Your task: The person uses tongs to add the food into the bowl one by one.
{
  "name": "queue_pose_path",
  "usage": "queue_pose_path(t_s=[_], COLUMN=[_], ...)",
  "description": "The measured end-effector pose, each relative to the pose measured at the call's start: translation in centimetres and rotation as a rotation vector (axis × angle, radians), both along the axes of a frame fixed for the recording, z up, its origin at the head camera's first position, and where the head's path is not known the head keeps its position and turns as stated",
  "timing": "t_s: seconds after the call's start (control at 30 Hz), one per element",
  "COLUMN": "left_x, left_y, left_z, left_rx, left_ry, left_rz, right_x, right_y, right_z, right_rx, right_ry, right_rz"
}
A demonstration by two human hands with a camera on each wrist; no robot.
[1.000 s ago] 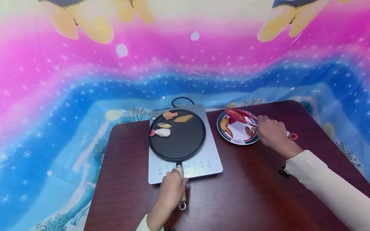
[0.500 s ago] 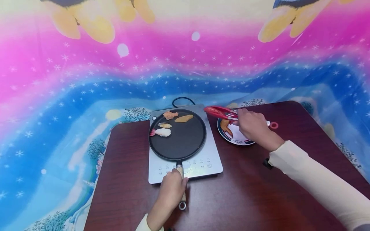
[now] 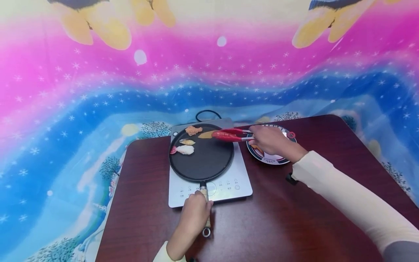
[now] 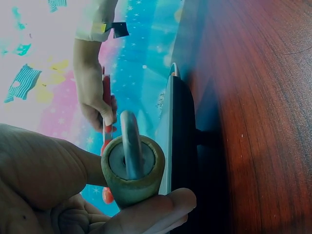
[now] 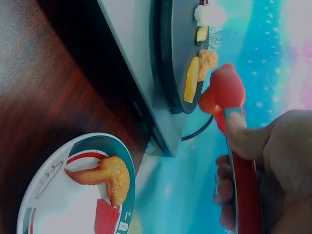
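Note:
My left hand [image 3: 195, 211] grips the wooden handle [image 4: 134, 195] of a flat black frying pan [image 3: 203, 163], thumb and fingers curled round it. With my right hand [image 3: 270, 139] I hold red-headed tongs [image 3: 229, 135] over the pan's right side. An orange-red piece of food [image 5: 208, 101] shows at the tong heads; its kind is unclear. In the pan lie a white shrimp with a pink tail [image 3: 184, 150], a small yellowish piece [image 3: 187, 142], a pinkish-orange lump [image 3: 193, 130] and a flat tan piece [image 3: 205, 135], which the tongs partly overlap in the head view.
The pan stands on a silver induction cooker [image 3: 242, 189], its black cord [image 3: 208, 110] looping behind. To the right, a patterned plate [image 3: 273, 162] carries a chicken wing [image 5: 112, 178] and a red piece [image 5: 106, 217]. A printed cloth [image 3: 209, 83] hangs behind the dark wooden table [image 3: 262, 233].
My right hand has swung the tongs left from above the plate to over the pan. The left hand keeps its grip on the handle, and the food in the pan has stayed put.

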State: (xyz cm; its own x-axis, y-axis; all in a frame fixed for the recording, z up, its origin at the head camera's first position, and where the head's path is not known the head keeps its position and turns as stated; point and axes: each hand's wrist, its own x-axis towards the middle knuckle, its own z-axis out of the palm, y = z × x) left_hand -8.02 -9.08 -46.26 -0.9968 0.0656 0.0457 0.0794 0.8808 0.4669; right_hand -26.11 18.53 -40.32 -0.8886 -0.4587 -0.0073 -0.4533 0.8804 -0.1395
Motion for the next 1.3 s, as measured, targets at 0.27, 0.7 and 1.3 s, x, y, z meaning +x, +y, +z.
queue_pose_path(t_s=[0.27, 0.7, 1.3], left_x=[-0.2, -0.1, 0.1], left_y=[0.1, 0.2, 0.2], left_z=[0.0, 0.0, 0.0], left_rx=[0.006, -0.005, -0.015], left_ry=[-0.025, -0.014, 0.014], left_rz=[0.002, 0.012, 0.007], right_x=[-1.7, -3.8, -4.7], right_y=[-1.0, -2.3, -3.7], right_z=[-0.4, -0.8, -1.3], right_rx=[-0.011, 0.003, 0.058], right_ry=[-0.086, -0.129, -0.198], right_rz=[0.085, 0.148, 0.101])
